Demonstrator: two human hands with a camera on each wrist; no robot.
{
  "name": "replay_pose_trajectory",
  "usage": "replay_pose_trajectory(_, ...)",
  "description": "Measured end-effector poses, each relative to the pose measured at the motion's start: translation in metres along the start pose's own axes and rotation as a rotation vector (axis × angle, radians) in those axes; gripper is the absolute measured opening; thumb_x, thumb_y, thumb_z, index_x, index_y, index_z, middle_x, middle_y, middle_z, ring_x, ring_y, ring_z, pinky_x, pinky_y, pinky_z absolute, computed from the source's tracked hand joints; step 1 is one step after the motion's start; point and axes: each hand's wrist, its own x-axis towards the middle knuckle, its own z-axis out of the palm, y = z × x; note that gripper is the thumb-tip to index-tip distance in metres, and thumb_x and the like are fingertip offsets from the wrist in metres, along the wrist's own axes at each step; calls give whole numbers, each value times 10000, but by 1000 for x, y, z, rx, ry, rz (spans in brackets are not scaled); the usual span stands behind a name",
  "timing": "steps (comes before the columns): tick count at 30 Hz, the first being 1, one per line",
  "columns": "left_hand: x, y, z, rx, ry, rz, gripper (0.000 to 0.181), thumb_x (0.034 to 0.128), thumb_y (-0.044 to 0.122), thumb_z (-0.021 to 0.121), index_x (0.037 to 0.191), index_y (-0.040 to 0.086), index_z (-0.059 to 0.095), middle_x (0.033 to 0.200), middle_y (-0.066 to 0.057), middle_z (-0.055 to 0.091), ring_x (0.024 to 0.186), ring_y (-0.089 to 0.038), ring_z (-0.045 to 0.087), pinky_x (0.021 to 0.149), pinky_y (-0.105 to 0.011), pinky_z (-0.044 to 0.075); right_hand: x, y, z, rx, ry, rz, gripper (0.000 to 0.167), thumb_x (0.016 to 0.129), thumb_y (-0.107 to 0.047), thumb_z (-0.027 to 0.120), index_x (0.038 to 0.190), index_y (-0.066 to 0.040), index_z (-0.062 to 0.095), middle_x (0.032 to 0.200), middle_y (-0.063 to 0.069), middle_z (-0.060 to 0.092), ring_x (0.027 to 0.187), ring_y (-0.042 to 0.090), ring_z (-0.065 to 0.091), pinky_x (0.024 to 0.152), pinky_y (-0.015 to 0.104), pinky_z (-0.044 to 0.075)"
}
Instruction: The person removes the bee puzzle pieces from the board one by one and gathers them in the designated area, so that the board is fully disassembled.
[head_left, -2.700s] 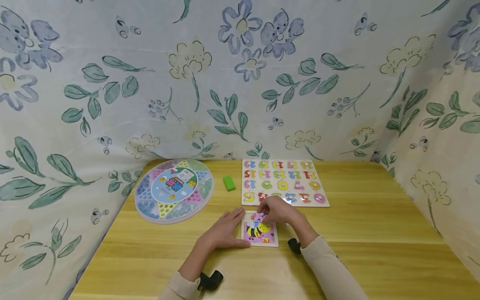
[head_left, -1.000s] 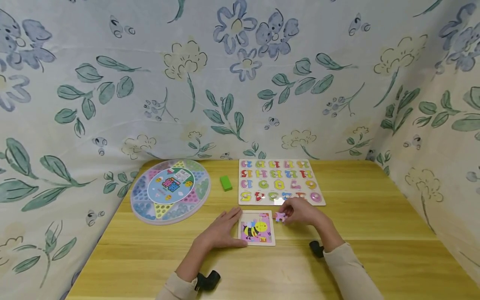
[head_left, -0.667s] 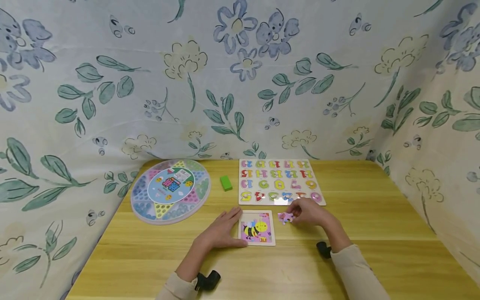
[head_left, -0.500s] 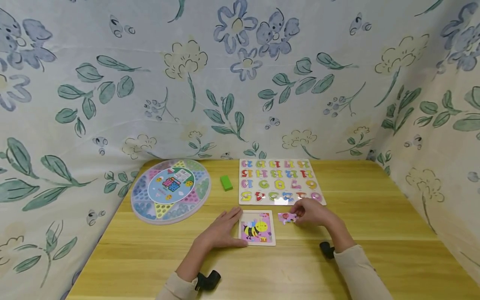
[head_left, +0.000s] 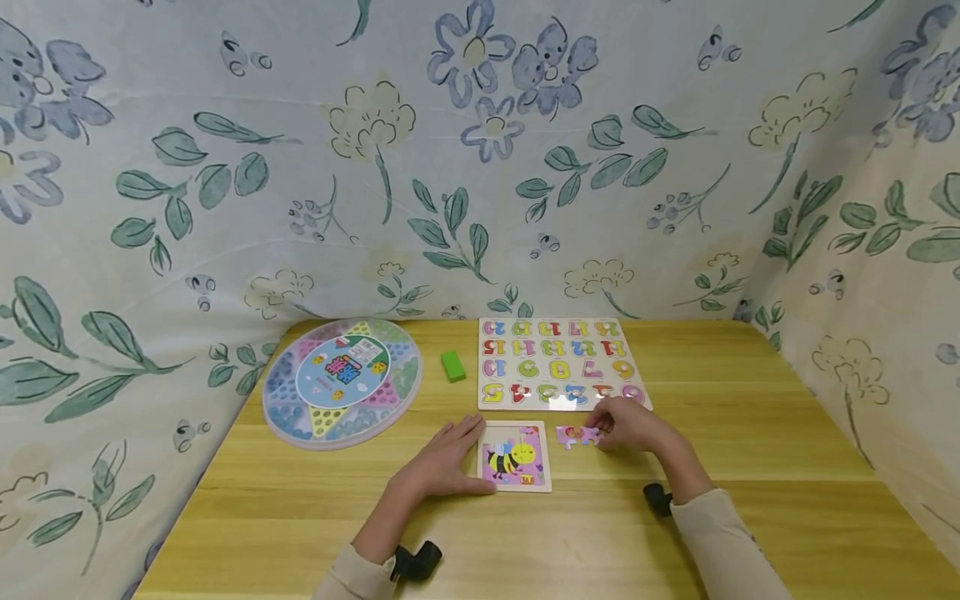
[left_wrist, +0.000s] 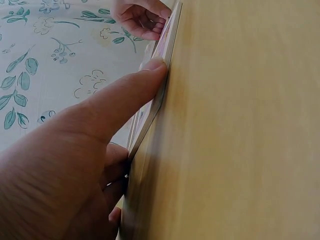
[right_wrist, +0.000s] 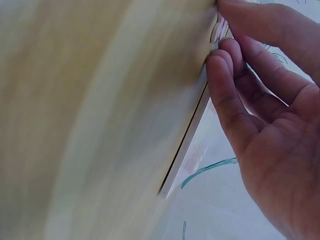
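Observation:
A small square wooden bee puzzle board lies in front of me, showing a yellow and black bee on pink. My left hand holds its left side, the thumb on the near edge and the fingers by the far left corner. Right of the board, two pink jigsaw pieces lie close together. My right hand pinches the right-hand pink piece; the other pink piece lies beside it. In the right wrist view the fingertips are bunched low at the table, largely hiding the piece.
A number board with coloured numerals lies just behind both hands. A green block sits to its left, and a round star-patterned game board farther left. Floral cloth rises behind the wooden table.
My right hand has come away from the bee board to the right with pink pieces, and lowered them beside it. The two pieces now show more apart. My left hand stays at the board.

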Motion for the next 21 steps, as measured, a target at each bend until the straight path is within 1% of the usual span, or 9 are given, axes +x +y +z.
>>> replay_pose_trajectory(5,0,1,-1,2,-1,5,1062,778,645,689,1558,95,223,1642,-33,187,1522,-223,172,1251,-441,147,2,1,-1,-12,-2,-37,235,725,8,764,949,-21,702,878,30,662,806,150,565,695,231,497)
replay_pose_trajectory(8,-1,1,-2,5,5,9,1056,781,641,687,1557,94,225,1642,-34,187,1522,-225,170,1252,-439,144,2,1,-2,-13,0,-49,235,720,13,763,946,-10,702,873,43,664,797,155,568,685,232,499)
replay_pose_trajectory(15,0,0,0,12,6,7,1071,771,665,681,1558,101,223,1644,-30,178,1523,-218,167,1252,-436,144,2,-1,-2,-5,-13,-15,234,734,8,759,960,-17,701,888,29,662,814,147,566,707,242,503)
replay_pose_trajectory(21,0,-1,1,2,9,3,1068,772,666,680,1559,107,223,1645,-23,174,1524,-212,163,1253,-435,140,3,-2,-2,-20,-7,-22,251,723,-5,774,963,-18,702,888,32,660,817,155,568,710,246,500)
